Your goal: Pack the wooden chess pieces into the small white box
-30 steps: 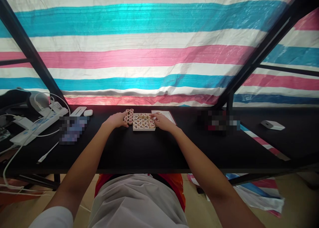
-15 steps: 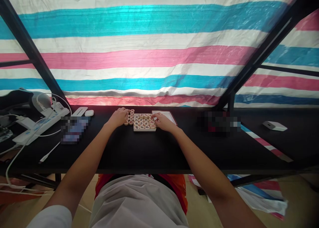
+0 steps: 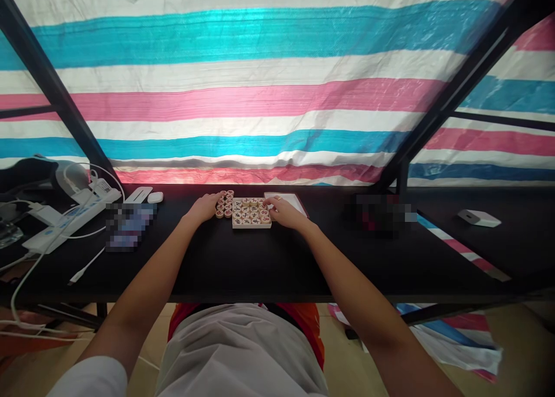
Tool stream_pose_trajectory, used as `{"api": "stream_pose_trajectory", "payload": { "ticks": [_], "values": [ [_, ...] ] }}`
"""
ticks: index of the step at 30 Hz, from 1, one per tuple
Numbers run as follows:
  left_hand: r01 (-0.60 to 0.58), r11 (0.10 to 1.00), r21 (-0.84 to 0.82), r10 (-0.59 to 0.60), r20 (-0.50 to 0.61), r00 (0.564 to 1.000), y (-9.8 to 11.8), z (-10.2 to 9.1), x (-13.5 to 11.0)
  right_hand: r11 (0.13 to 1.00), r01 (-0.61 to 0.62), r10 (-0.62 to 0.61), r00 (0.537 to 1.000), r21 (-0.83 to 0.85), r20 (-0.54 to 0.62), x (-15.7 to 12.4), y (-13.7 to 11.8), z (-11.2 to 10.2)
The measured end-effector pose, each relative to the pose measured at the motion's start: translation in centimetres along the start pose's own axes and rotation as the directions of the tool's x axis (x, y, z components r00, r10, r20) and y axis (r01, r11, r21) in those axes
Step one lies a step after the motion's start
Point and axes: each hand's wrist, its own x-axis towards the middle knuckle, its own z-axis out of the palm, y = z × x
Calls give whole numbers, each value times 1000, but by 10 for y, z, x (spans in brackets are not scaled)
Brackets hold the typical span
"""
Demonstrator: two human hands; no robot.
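Note:
A shallow white box (image 3: 252, 226) of round wooden Chinese chess pieces (image 3: 245, 214) lies on the black table, its pieces set in rows with dark characters. Just left of it, several loose pieces with red characters (image 3: 228, 205) stand grouped in two columns. My left hand (image 3: 205, 207) rests beside this group, fingers stretched along its left and far side, with no piece visibly gripped. At the box's right edge, my right hand (image 3: 282, 211) has its fingers bent over the rim, by the upper right pieces. The fingertips' exact hold is partly hidden.
Behind my right hand lies a white lid with a reddish rim (image 3: 299, 204). To the left are a blurred phone (image 3: 130, 226), a power strip (image 3: 71, 218) and cables. A blurred dark object (image 3: 375, 215) and a white adapter (image 3: 479, 218) sit right.
My left hand has shifted slightly left, uncovering more of the red-character pieces. My right hand and the box have stayed in place.

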Motion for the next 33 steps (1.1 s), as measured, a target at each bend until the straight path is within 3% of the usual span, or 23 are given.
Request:
{"api": "stream_pose_trajectory", "payload": {
  "ticks": [9,12,15,18,23,33],
  "values": [
    [-64,992,-109,62,-21,998,14,-1,-2,1000,-15,15,1000,-3,3,1,0,0],
    [-95,991,-89,87,-90,992,20,-3,-3,1000,18,-18,1000,-3,6,2,5,2],
    [-174,983,-53,159,-210,965,29,-6,-7,1000,30,-30,999,-5,18,3,8,3],
    [-324,943,-70,298,-249,921,46,-6,-12,1000,27,-27,1000,-16,6,2,8,3],
    [-461,885,-70,438,-213,873,73,4,-20,999,27,-27,1000,-22,9,2,6,4],
    [-414,910,31,414,-135,900,81,15,-13,995,93,-93,995,-25,23,4,12,7]
  ]
}}
